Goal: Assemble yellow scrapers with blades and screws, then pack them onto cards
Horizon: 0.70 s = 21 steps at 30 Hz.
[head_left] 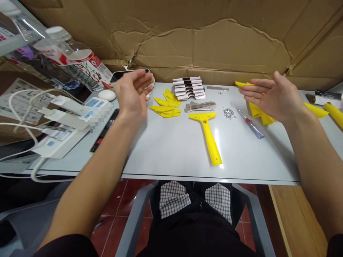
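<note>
Left hand (pixel 134 92) and right hand (pixel 278 98) wide apart, fingers loosely extended, palms bare, both above white glossy table (pixel 166 150). Yellow scraper handle (pixel 210 139) lies on table between them, near screws (pixel 229 114), screwdriver (pixel 252 125). Creased cardboard (pixel 214 43) behind; power strip (pixel 66 144) left; red tiled floor (pixel 130 196) below.

Through my remote view I see creased brown cardboard (pixel 214 46) spanning the back of a pale, glossy tabletop (pixel 166 150) that catches some glare. Below its front edge I make out red floor tiles (pixel 122 205), a grey plastic chair (pixel 136 212) and, lower right, a brown wooden surface (pixel 298 217).
</note>
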Available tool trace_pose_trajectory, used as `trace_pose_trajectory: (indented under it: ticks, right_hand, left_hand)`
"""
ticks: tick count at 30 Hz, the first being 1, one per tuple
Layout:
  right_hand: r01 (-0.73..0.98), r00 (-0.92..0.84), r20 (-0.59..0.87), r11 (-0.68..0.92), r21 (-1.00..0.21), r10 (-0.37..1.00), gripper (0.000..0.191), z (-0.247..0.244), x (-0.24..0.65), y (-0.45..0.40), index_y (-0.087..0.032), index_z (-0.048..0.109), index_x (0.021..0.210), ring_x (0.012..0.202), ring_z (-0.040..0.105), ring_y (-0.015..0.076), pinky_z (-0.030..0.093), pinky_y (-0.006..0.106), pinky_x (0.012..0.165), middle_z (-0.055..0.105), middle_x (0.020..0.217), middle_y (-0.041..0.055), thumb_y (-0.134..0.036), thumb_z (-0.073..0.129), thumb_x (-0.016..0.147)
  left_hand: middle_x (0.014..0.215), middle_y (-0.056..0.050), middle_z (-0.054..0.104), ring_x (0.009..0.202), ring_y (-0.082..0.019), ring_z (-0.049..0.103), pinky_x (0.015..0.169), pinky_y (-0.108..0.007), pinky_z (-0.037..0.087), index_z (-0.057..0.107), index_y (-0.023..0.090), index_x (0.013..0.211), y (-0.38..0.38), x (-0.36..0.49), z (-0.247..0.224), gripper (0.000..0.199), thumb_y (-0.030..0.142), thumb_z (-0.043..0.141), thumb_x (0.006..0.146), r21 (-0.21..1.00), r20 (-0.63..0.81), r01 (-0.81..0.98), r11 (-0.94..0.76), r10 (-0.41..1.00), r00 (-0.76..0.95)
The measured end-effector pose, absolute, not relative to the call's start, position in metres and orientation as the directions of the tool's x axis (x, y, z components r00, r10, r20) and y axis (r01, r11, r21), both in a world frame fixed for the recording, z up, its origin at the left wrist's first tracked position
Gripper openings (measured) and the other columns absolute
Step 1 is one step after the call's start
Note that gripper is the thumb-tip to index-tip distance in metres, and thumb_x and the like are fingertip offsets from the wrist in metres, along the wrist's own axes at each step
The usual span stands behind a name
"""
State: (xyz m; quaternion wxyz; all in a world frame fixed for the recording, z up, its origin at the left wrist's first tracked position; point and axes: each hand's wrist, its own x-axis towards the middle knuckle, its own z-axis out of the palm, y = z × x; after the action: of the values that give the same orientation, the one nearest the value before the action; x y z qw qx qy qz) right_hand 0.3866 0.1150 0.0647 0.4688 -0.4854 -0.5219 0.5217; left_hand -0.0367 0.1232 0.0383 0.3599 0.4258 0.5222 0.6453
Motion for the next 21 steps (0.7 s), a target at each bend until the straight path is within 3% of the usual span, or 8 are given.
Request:
trace_pose_trajectory:
  ticks: [1,3,6,9,12,15,21]
  right_hand:
    - [0.099,-0.042,0.036,0.04,-0.994,0.998,0.043,0.069,0.384,0.11,-0.018,0.075,0.111,0.089,0.074,0.0255,0.056,0.046,0.085,0.077,0.096,0.0173,-0.058,0.061,0.102]
    - [0.37,0.045,0.191,0.161,-0.915,0.981,0.034,0.075,0.376,0.1,-0.02,0.075,0.088,0.059,0.056,0.0173,0.047,0.042,0.067,0.058,0.059,0.0043,-0.05,0.065,0.101]
    - [0.716,-0.038,0.354,0.272,-0.643,0.935,0.027,0.075,0.359,0.085,-0.019,0.076,0.077,0.052,0.037,0.0116,0.036,0.039,0.061,0.044,0.052,-0.0018,-0.036,0.067,0.097]
    - [0.79,-0.238,0.324,0.376,-0.483,0.916,0.027,0.063,0.342,0.077,-0.019,0.077,0.079,0.054,0.046,0.014,0.039,0.037,0.064,0.056,0.056,0.0009,-0.036,0.064,0.096]
    - [0.792,-0.366,0.256,0.444,-0.42,0.895,0.025,0.05,0.328,0.077,-0.021,0.08,0.091,0.066,0.061,0.0208,0.048,0.039,0.074,0.073,0.075,0.0053,-0.037,0.061,0.096]
    - [0.819,-0.417,0.219,0.469,-0.329,0.882,0.033,0.043,0.319,0.085,-0.021,0.082,0.114,0.084,0.068,0.0281,0.05,0.043,0.084,0.078,0.094,0.01,-0.037,0.057,0.098]
    - [0.828,-0.497,0.181,0.526,-0.192,0.848,0.049,0.036,0.313,0.126,-0.018,0.078,0.139,0.105,0.069,0.035,0.05,0.048,0.093,0.073,0.121,0.018,-0.039,0.051,0.103]
  left_hand:
    - [0.088,0.005,0.071,0.128,-0.022,0.064,0.103,-0.047,0.05,0.058,0.029,0.114,0.12,-0.036,0.044,0.037,0.062,0.062,0.097,0.979,0.2,0.04,-0.201,0.896,-0.397]
    - [0.07,0.005,0.057,0.11,-0.023,0.068,0.088,-0.043,0.049,0.057,0.029,0.109,0.112,-0.031,0.05,0.031,0.054,0.068,0.094,0.964,0.263,0.15,-0.219,0.86,-0.438]
    - [0.059,0.003,0.043,0.079,-0.02,0.061,0.072,-0.038,0.043,0.068,0.027,0.095,0.096,-0.015,0.047,0.015,0.042,0.072,0.093,0.876,0.401,0.386,-0.288,0.88,-0.254]
    - [0.055,0.003,0.046,0.062,-0.019,0.052,0.071,-0.039,0.042,0.076,0.026,0.092,0.08,0.005,0.036,0.018,0.043,0.07,0.092,0.685,0.41,0.641,-0.346,0.91,0.052]
    - [0.058,0.002,0.053,0.062,-0.023,0.056,0.075,-0.041,0.046,0.081,0.021,0.117,0.07,0.02,0.023,0.041,0.052,0.066,0.094,0.515,0.284,0.762,-0.392,0.917,0.279]
    - [0.067,-0.003,0.063,0.072,-0.03,0.066,0.081,-0.045,0.051,0.078,0.019,0.134,0.065,0.028,0.014,0.057,0.06,0.064,0.097,0.423,0.176,0.815,-0.396,0.918,0.355]
    - [0.077,-0.009,0.071,0.092,-0.04,0.074,0.084,-0.047,0.054,0.079,0.021,0.133,0.067,0.03,0.008,0.051,0.056,0.063,0.101,0.354,0.138,0.855,-0.379,0.926,0.352]
